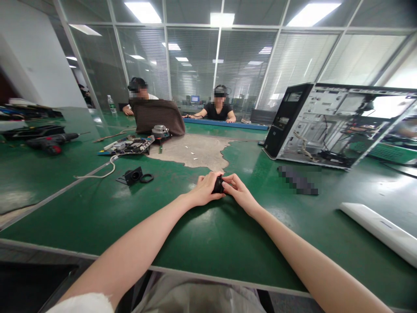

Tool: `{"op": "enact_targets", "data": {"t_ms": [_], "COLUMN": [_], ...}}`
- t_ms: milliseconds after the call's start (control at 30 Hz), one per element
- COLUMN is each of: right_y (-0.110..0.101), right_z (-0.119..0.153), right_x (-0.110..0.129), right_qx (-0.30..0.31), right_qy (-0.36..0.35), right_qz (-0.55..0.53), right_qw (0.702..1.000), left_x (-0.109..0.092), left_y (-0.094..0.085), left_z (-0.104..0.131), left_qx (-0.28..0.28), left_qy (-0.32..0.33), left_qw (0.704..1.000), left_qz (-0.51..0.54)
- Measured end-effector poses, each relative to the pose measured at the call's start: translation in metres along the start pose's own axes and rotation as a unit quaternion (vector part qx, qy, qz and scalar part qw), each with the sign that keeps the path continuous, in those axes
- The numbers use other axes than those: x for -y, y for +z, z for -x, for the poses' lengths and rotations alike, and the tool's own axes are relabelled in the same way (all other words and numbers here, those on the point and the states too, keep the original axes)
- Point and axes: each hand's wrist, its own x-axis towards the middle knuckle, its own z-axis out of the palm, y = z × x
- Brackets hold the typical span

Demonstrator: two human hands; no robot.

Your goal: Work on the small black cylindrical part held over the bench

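Two hands are holding a small black part (pixel 218 184) over the green table (pixel 182 234), the left hand's (pixel 206 189) fingers curling around it, the right hand's (pixel 238 191) fingers pinching its side.

small black part (pixel 218 184) | full shape hidden | held between both hands (pixel 206 189) (pixel 240 194) | over green table (pixel 208 237)

Black part (pixel 218 185) partly hidden by fingers (pixel 232 178), white bar (pixel 382 230) cut off
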Motion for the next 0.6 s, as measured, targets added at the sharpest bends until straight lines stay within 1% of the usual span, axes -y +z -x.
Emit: {"op": "enact_targets", "data": {"t_ms": [233, 400, 533, 600], "right_y": [-0.0037, -0.0028, -0.0006, -0.0007], "right_z": [-0.0024, -0.0006, 0.0007, 0.0001], "right_x": [-0.0070, -0.0030, -0.0015, -0.0035], "right_qx": [0.001, 0.025, 0.004, 0.003], "right_qy": [0.014, 0.023, 0.009, 0.011], "right_qz": [0.033, 0.000, -0.002, 0.003], "right_qw": [0.999, 0.999, 1.000, 1.000], "left_x": [0.0020, 0.0018, 0.0013, 0.0017], "left_y": [0.0005, 0.0000, 0.0004, 0.0011], "left_z": [0.0004, 0.0009, 0.0006, 0.0003], "left_qx": [-0.003, -0.003, -0.005, -0.007], "left_qy": [0.004, 0.006, 0.011, 0.011], "left_qw": [1.000, 1.000, 1.000, 1.000], "left_qz": [0.004, 0.003, -0.002, -0.004]}}
